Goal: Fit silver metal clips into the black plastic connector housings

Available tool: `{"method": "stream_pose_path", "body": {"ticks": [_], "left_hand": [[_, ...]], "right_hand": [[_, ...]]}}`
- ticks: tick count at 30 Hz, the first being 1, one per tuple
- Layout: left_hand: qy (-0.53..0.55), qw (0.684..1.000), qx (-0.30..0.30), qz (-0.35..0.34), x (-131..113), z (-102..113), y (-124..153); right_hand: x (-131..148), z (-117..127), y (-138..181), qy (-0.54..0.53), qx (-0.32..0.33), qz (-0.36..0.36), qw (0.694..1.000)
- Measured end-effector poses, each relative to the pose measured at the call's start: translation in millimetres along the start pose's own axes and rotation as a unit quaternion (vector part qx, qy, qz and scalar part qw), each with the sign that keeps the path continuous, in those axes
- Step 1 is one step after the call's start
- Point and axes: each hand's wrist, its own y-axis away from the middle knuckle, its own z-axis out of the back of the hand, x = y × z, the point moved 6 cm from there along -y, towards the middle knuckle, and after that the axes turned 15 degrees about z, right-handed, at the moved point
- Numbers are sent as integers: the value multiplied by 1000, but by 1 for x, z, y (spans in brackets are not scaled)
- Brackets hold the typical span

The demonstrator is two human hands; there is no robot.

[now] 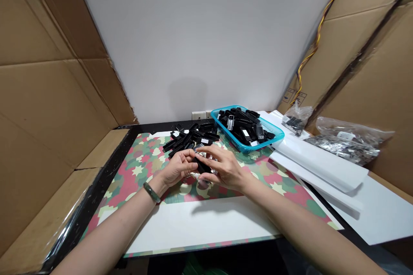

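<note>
1. Head view: a black piece (203, 166) is held between the left hand (179, 167) and right hand (226, 166), each grip narrowed on it, near the pile of black parts (185, 141).
2. The piece is best steadied by one hand, with gentle, even pressure applied by the other.
3. Its ends are partly covered; the pale material (195, 175) below cannot be identified.

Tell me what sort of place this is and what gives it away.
Likely a small makeshift workbench for handwork: the left hand and right hand hold a black piece, black parts lie in a blue basket, and cardboard panels stand at both sides.
</note>
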Motion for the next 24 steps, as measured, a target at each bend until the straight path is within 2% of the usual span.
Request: {"method": "stream_pose_path", "body": {"ticks": [4, 6, 14, 24], "left_hand": [[-23, 1000, -10, -6, -3, 1, 0], [-28, 1000, -8, -10, -4, 2, 0], [-4, 1000, 0, -26, -8, 2, 3], [-4, 1000, -7, -23, -7, 0, 3]], "right_hand": [[2, -3, -1, -22, 6, 12, 1000], [2, -4, -1, -29, 3, -5, 1000], [6, 0, -1, -14, -74, -46, 996], [5, -1, -2, -38, -66, -59, 995]]}}
